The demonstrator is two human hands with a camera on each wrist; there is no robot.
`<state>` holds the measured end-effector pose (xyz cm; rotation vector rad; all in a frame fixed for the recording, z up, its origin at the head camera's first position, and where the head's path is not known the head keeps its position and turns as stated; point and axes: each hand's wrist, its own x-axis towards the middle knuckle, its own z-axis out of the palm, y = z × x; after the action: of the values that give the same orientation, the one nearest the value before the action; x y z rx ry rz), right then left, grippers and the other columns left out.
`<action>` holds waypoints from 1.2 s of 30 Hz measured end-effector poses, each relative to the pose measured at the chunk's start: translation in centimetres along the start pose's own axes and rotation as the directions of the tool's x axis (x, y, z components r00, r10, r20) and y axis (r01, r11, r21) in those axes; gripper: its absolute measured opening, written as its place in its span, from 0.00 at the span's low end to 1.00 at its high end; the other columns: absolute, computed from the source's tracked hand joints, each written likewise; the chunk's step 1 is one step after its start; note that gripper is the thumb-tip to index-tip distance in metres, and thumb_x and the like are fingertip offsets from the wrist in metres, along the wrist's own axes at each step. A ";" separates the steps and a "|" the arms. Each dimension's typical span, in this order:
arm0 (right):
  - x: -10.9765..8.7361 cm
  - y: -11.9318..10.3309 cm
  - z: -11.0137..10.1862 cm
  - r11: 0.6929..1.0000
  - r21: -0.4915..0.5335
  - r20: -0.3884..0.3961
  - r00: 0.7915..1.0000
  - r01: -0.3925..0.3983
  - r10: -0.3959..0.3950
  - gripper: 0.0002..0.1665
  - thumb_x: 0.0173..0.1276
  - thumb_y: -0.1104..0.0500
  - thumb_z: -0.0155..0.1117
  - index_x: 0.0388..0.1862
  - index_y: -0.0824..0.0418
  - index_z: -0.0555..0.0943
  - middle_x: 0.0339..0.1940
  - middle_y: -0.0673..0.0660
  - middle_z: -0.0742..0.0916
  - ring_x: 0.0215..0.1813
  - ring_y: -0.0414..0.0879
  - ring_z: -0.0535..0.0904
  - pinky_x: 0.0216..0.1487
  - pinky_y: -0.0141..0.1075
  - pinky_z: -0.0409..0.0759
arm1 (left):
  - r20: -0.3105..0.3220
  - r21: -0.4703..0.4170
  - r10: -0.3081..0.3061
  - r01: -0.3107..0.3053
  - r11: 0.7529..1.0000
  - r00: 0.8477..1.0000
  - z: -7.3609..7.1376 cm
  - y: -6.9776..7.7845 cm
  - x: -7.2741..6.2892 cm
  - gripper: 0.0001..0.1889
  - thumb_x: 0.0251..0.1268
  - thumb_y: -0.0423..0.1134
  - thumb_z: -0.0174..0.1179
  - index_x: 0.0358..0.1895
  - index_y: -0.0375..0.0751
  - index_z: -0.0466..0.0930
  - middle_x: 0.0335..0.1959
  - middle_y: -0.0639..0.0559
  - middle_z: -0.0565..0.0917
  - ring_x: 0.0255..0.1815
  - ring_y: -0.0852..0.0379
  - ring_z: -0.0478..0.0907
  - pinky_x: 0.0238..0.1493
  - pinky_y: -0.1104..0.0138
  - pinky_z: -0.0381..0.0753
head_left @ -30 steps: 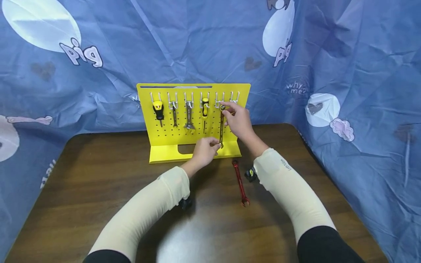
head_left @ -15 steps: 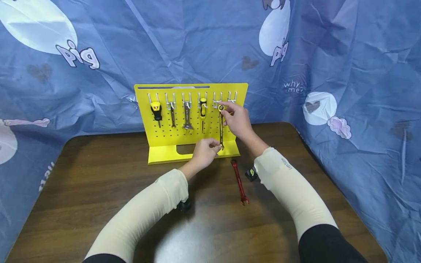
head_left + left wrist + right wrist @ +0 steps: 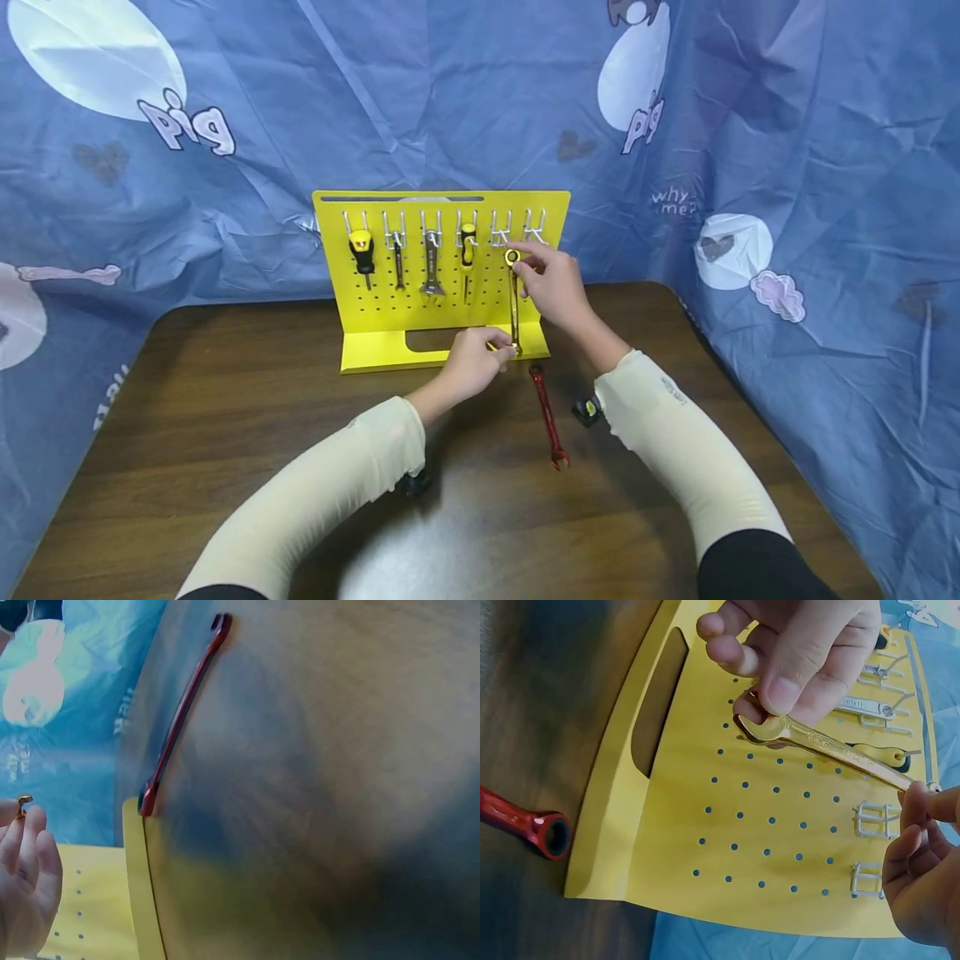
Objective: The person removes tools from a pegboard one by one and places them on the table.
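A gold combination wrench (image 3: 514, 307) stands nearly upright in front of the yellow pegboard (image 3: 375, 346), held between both hands. My left hand (image 3: 474, 363) pinches its lower, open end between thumb and fingers; the right wrist view shows the thumb (image 3: 783, 696) at the jaw. Up at the ring end, my right hand (image 3: 558, 287) grips with thumb and index finger, just below the hooks (image 3: 501, 237). On the table, in front of the board's right end, lies a red combination wrench (image 3: 548, 417), untouched.
Along the board hang a stubby yellow-black screwdriver (image 3: 362, 250), a small wrench (image 3: 398, 262), an adjustable wrench (image 3: 431, 265) and a slim yellow screwdriver (image 3: 468, 250). Another hook (image 3: 534, 229) at the right end bears no tool. Behind the wooden table (image 3: 225, 400) hangs a blue printed cloth (image 3: 465, 100).
Both hands have brought the gold wrench slightly down and to the right, its ring end now lower beneath the hooks. The red wrench and the hung tools have stayed put.
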<state>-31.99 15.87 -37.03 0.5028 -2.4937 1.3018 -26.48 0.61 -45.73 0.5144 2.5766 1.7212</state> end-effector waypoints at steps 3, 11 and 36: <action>-0.6 0.2 0.0 0.999 0.019 0.026 0.999 -0.027 0.026 0.19 0.72 0.67 0.63 0.60 0.59 0.84 0.34 0.58 0.90 0.19 0.48 0.80 0.20 0.33 0.74 | 0.020 -0.005 -0.004 0.004 1.000 1.000 0.3 -0.1 -0.9 0.04 0.67 0.30 0.65 0.41 0.32 0.85 0.30 0.48 0.87 0.25 0.56 0.84 0.27 0.68 0.79; -2.5 1.9 0.6 0.990 0.033 0.103 0.986 -0.135 0.131 0.17 0.70 0.68 0.65 0.56 0.62 0.85 0.29 0.61 0.89 0.20 0.48 0.80 0.17 0.31 0.68 | 0.092 -0.058 -0.048 0.054 0.997 0.995 1.2 -0.6 -3.8 0.06 0.65 0.27 0.65 0.43 0.31 0.84 0.31 0.40 0.88 0.23 0.55 0.82 0.28 0.68 0.79; -7.9 6.8 3.7 0.927 -0.008 0.336 0.872 -0.376 0.356 0.17 0.66 0.67 0.66 0.54 0.63 0.86 0.26 0.59 0.88 0.18 0.42 0.70 0.19 0.32 0.65 | 0.251 0.302 -0.200 0.119 0.946 0.947 3.8 -1.7 -8.1 0.15 0.56 0.38 0.73 0.17 0.48 0.79 0.07 0.60 0.75 0.08 0.65 0.73 0.16 0.69 0.72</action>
<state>-28.09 17.78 -47.24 0.2847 -2.9505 1.5392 -18.59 1.25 -50.25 0.4920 2.5829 1.1423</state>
